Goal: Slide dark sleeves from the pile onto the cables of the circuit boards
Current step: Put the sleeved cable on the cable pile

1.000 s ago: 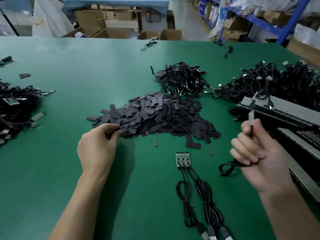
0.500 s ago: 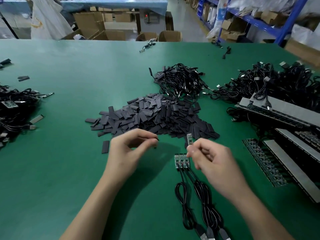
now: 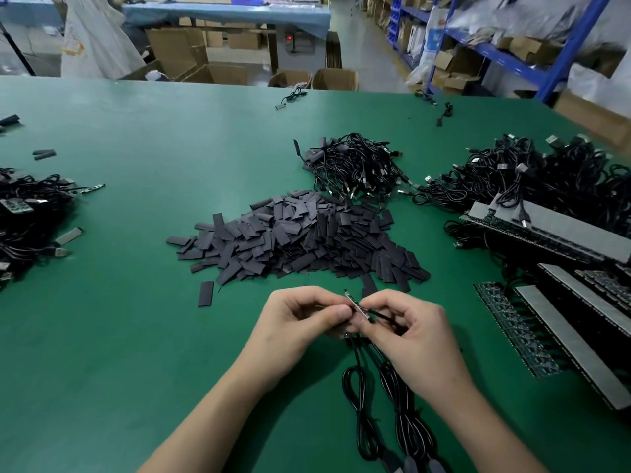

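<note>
Even overhead light, soft shadows, wide-angle bending and blur at edges.

Small circuit board [image 3: 355,306] covered by the pinching fingertips of left hand [image 3: 300,322] and right hand [image 3: 416,339], boards [image 3: 351,335] mostly hidden beneath them, cable plugs [image 3: 413,467] cut by the bottom edge, cable heap [image 3: 27,213] cropped at left, shelves [image 3: 505,46] blurred.

The green counter [image 3: 136,336] carries a pile of dark sleeves [image 3: 300,240] at centre, a cable tangle [image 3: 351,165] just beyond it, board strips [image 3: 563,322] at right, and coiled cables [image 3: 386,421] near.
</note>
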### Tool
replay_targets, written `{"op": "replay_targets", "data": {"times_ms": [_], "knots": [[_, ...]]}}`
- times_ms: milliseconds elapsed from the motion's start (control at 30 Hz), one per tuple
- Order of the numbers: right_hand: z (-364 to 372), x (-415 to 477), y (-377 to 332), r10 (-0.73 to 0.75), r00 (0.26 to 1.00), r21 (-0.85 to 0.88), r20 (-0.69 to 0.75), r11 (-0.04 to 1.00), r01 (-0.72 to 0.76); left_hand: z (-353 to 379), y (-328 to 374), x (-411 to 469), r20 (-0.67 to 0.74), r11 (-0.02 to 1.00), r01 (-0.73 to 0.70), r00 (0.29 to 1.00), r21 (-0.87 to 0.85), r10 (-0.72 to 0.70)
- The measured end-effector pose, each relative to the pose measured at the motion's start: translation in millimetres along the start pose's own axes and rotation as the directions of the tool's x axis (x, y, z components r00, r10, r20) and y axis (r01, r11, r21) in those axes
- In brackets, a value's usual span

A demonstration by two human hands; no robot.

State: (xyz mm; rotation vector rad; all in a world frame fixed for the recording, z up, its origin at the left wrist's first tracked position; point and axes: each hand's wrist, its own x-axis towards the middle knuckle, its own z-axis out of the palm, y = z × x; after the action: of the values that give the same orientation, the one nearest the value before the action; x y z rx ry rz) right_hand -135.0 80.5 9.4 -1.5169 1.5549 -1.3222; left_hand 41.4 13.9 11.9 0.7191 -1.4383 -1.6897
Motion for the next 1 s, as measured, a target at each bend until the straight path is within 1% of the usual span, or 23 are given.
{"op": "replay_targets", "data": {"times_ms": [67,167,233,333,400,500,567,633,733,800,900,1000], "knots": [[-1,0,0,-0.023,1.000,-0.042,-0.018,0.999,0.022,-1,2,-1,0.036,0.999,0.041,0.999,-0.013,-0.041],[-6,1,-1,-0.040,0.996,-0.081,-0.076,0.996,0.034,-5,6,-1,0.095,0.990,0.140,0.986,-0.019,-0.137],[-9,1,-3,-0.061,0.996,-0.068,-0.065,0.996,0.056,-6,6,-1,0.149,0.984,0.178,0.973,-0.008,-0.175],[-11,0,-2,-0.089,0.995,-0.069,-0.034,0.994,0.087,-8,3,0,0.192,0.983,0.184,0.964,0.002,-0.181],[-12,1,-1,-0.085,0.996,-0.111,-0.026,0.990,0.082,-9,2,1,0.174,0.987,0.157,0.972,0.035,-0.161],[-15,1,-1,-0.104,0.995,-0.170,-0.006,0.980,0.101,-13,-1,4,0.072,0.985,0.097,0.991,0.143,-0.108],[-16,1,-1,-0.124,0.992,-0.176,0.002,0.977,0.123,-18,-2,6,0.017,0.977,0.060,0.998,0.205,-0.065],[-18,1,-2,-0.141,0.990,-0.185,-0.004,0.973,0.137,-21,-3,6,-0.023,0.973,0.026,1.000,0.229,-0.021],[-19,2,0,-0.156,0.988,-0.250,0.009,0.956,0.153,-25,-3,7,-0.081,0.964,-0.027,0.995,0.265,0.050],[-19,2,2,-0.161,0.987,-0.357,0.027,0.920,0.160,-25,-3,8,-0.101,0.948,-0.060,0.990,0.314,0.096],[-18,1,5,-0.178,0.981,-0.521,0.074,0.832,0.190,-25,-4,8,-0.108,0.925,-0.083,0.985,0.370,0.132],[-17,1,5,-0.199,0.974,-0.569,0.104,0.792,0.222,-25,-5,9,-0.086,0.890,-0.116,0.982,0.440,0.170]]}}
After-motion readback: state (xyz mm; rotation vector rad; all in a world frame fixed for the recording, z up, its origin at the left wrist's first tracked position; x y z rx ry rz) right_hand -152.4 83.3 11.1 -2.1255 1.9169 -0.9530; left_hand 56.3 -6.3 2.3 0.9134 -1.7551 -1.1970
